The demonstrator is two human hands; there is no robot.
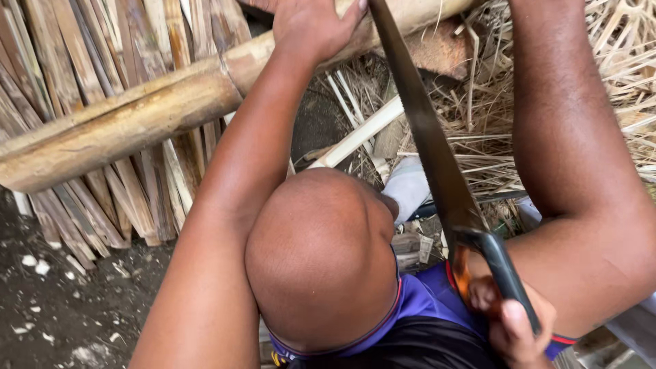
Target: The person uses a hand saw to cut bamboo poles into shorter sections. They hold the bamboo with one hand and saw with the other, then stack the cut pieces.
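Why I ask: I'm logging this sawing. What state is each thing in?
Pole: whole, lying across the slats, held down.
Saw: blade set on the pole beside the left hand.
Left hand: grip closed over pole.
Right hand: grip closed on saw handle.
Slats: split, piled under pole.

Dark, damp earth floor fills the lower left of the frame, dotted with pale chips. Above it, in the upper left, split wooden slats lie side by side in a loose pile. At the upper right, dry straw and thin strips lie tangled. Daylight is soft and even.
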